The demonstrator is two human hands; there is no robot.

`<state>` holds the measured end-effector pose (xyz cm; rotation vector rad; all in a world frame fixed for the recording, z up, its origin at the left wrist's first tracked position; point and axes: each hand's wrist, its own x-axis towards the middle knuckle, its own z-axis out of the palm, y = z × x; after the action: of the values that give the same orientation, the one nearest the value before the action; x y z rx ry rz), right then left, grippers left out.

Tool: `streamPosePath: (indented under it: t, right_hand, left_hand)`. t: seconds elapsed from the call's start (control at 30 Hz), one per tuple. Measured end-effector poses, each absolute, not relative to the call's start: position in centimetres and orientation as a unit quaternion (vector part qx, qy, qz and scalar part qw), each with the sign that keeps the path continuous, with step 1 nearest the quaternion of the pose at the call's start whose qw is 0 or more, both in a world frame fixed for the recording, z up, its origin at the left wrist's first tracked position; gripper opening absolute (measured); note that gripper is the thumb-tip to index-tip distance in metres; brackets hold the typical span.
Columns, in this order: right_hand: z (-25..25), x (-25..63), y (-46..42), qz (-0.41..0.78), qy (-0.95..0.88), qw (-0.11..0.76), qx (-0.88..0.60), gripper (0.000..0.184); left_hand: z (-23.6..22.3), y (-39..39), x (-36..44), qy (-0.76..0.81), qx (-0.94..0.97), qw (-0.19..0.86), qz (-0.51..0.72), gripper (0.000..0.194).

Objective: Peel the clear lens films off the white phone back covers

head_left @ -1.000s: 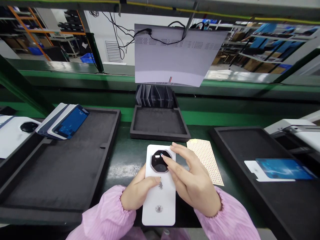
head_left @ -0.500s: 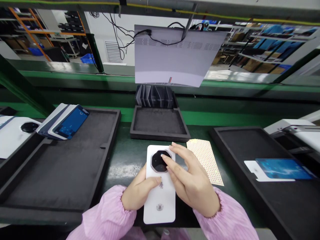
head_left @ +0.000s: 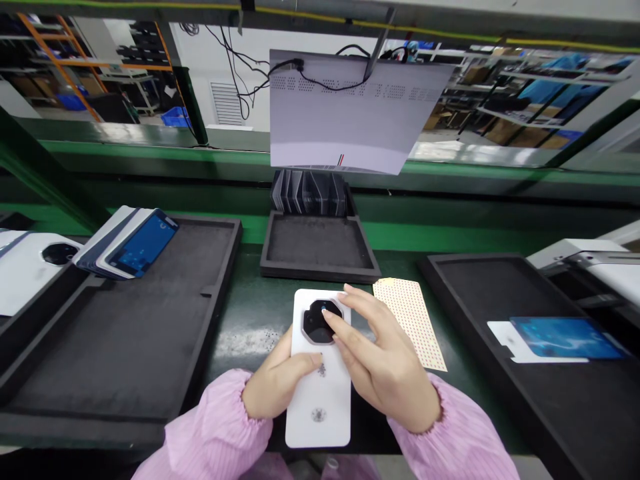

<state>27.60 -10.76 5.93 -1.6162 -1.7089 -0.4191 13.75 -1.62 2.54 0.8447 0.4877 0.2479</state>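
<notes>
A white phone [head_left: 320,400] lies back-up on the green bench, its dark octagonal camera module [head_left: 316,323] towards the far end. My left hand [head_left: 274,387] grips the phone's left side, thumb across its back. My right hand [head_left: 380,363] rests over the phone's right side, its index fingertip pressed on the camera module and the other fingers spread along the top right edge. Both wrists are in pink sleeves.
A dotted sticker sheet [head_left: 415,320] lies right of the phone. A black foam tray [head_left: 125,327] at left carries stacked phones [head_left: 125,243]. A small black tray [head_left: 317,250] sits behind, another tray [head_left: 525,320] at right holds a blue-screened phone [head_left: 560,337]. A white panel [head_left: 350,110] hangs overhead.
My right index fingertip has shifted slightly on the camera module. A small red-and-white spot at the fingertip one second ago no longer shows. The left hand holds still.
</notes>
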Motion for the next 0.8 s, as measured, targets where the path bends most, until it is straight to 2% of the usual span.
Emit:
streamPosePath:
  t: [0.27, 0.43, 0.53, 0.67, 0.8]
  right_hand:
    - [5.9, 27.8, -10.8, -0.153, -0.669, 0.365, -0.629, 0.031]
    - [5.5, 28.2, -11.7, -0.15, -0.623, 0.434, -0.633, 0.036]
    - [5.2, 28.0, -12.4, -0.162, -0.587, 0.463, -0.644, 0.032]
    - [5.0, 27.1, -13.1, -0.133, -0.608, 0.435, -0.65, 0.023]
    - [4.8, 26.3, -13.4, -0.138, -0.631, 0.411, -0.643, 0.025]
  left_hand:
    - [2.7, -1.4, 13.9, 0.243, 0.385, 0.883, 0.112, 0.046]
    - [3.7, -1.2, 14.4, 0.208, 0.345, 0.91, 0.096, 0.04]
    - [4.0, -1.3, 14.6, 0.177, 0.337, 0.92, 0.091, 0.035]
    - [3.7, -1.3, 14.6, 0.23, 0.356, 0.897, 0.127, 0.033]
    - [3.2, -1.2, 14.6, 0.229, 0.363, 0.893, 0.133, 0.034]
